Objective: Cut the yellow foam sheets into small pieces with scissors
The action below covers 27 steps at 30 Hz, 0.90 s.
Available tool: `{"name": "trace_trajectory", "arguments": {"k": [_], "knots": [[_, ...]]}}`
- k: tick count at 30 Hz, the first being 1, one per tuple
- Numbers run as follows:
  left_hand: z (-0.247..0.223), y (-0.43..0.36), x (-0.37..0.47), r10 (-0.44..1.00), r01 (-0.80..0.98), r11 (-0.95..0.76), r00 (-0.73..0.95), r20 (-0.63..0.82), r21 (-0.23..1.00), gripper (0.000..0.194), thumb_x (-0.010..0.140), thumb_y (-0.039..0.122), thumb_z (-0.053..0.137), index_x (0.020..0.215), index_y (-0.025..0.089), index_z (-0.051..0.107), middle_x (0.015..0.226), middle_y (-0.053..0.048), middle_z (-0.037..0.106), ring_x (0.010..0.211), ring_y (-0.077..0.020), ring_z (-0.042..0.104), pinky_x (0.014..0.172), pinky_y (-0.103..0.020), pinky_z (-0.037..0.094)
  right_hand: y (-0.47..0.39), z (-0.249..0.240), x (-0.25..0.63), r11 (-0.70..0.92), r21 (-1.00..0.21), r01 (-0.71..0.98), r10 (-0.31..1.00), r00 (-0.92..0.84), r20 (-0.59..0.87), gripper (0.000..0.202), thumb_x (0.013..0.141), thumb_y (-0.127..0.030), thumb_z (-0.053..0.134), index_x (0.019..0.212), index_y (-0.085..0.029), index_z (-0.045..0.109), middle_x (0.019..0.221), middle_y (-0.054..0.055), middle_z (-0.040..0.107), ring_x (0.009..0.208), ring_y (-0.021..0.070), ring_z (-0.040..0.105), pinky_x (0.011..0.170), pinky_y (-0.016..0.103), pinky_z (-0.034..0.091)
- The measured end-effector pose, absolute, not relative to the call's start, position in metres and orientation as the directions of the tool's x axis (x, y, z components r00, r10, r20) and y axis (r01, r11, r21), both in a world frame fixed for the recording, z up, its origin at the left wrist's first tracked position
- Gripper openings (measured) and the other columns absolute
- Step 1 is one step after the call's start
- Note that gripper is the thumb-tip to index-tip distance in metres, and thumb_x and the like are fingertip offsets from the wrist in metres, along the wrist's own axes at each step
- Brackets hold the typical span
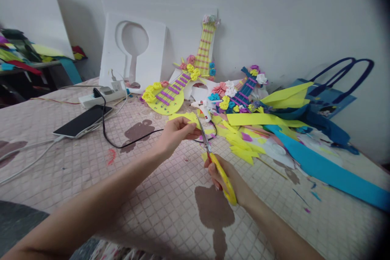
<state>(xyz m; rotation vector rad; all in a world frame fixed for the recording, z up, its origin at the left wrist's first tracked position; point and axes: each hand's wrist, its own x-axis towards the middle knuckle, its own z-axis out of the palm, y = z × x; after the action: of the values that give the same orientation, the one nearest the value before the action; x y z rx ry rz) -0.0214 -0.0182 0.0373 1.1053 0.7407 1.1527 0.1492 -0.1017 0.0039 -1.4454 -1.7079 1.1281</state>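
Observation:
My left hand (179, 132) is closed, pinching a piece of yellow crepe paper (191, 117) between thumb and fingers. Wrapped round the yellow handles of a pair of scissors (219, 172), my right hand (228, 176) points the metal blades up and away from me. The blade tips reach the paper beside my left fingertips; whether they are cutting it I cannot tell. Just beyond lies a white hot glue gun (203, 109). Behind my hands stand a yellow guitar-like cutout (170, 95) with purple strips and paper flowers, and a smaller dark blue one (244, 91).
Yellow paper scraps (243, 148) and a long blue paper strip (329, 168) cover the right side. To the left are a phone (83, 121), a power strip (103, 97) and a black cable (117, 146). A white foam board (155, 48) and a blue bag (341, 97) stand behind.

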Motion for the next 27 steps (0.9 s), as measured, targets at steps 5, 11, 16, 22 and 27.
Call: {"name": "trace_trajectory", "arguments": {"k": [5, 11, 16, 22, 27], "knots": [[0.037, -0.018, -0.022, 0.956, -0.330, 0.022, 0.282, 0.076, 0.944, 0.017, 0.073, 0.024, 0.065, 0.074, 0.013, 0.051, 0.068, -0.004, 0.068, 0.069, -0.0160, 0.067, 0.072, -0.032, 0.054, -0.101, 0.000, 0.151, 0.023, -0.901, 0.433, 0.974, -0.213, -0.077, 0.049, 0.079, -0.067, 0.037, 0.082, -0.020, 0.046, 0.052, -0.007, 0.039, 0.037, 0.0074, 0.038, 0.037, 0.021, 0.035], [0.039, -0.018, -0.022, 0.958, -0.328, 0.026, 0.278, 0.070, 0.944, 0.017, 0.073, 0.023, 0.064, 0.073, 0.014, 0.050, 0.066, -0.003, 0.067, 0.067, -0.0153, 0.066, 0.073, -0.033, 0.053, -0.098, -0.009, 0.152, -0.051, -0.911, 0.409, 0.971, -0.195, -0.141, 0.045, 0.079, -0.064, 0.040, 0.081, -0.020, 0.045, 0.052, -0.007, 0.040, 0.033, 0.0059, 0.037, 0.033, 0.019, 0.035], [0.038, -0.017, -0.022, 0.957, -0.313, 0.036, 0.284, 0.057, 0.949, 0.018, 0.073, 0.024, 0.064, 0.075, 0.013, 0.051, 0.070, -0.005, 0.068, 0.068, -0.0153, 0.067, 0.072, -0.032, 0.053, -0.098, -0.010, 0.151, -0.038, -0.927, 0.372, 0.969, -0.213, -0.125, 0.045, 0.077, -0.066, 0.043, 0.079, -0.020, 0.044, 0.049, -0.008, 0.038, 0.031, 0.0058, 0.036, 0.031, 0.019, 0.032], [0.038, -0.011, -0.026, 0.951, -0.279, 0.064, 0.307, 0.025, 0.958, 0.018, 0.073, 0.026, 0.065, 0.074, 0.012, 0.054, 0.073, -0.008, 0.070, 0.071, -0.0158, 0.067, 0.073, -0.031, 0.053, -0.095, -0.005, 0.159, -0.098, -0.956, 0.278, 0.971, -0.185, -0.153, 0.055, 0.072, -0.074, 0.037, 0.078, -0.020, 0.044, 0.046, -0.009, 0.034, 0.032, 0.0055, 0.033, 0.032, 0.018, 0.031], [0.027, 0.001, -0.031, 0.926, -0.106, 0.150, 0.365, -0.102, 0.983, 0.018, 0.070, 0.025, 0.068, 0.070, 0.012, 0.055, 0.069, -0.008, 0.070, 0.063, -0.0131, 0.066, 0.064, -0.026, 0.053, -0.082, -0.003, 0.179, -0.161, -0.932, 0.324, 0.973, -0.107, -0.205, 0.053, 0.072, -0.072, 0.042, 0.079, -0.019, 0.046, 0.048, -0.009, 0.035, 0.033, 0.0055, 0.033, 0.031, 0.018, 0.029]]}}
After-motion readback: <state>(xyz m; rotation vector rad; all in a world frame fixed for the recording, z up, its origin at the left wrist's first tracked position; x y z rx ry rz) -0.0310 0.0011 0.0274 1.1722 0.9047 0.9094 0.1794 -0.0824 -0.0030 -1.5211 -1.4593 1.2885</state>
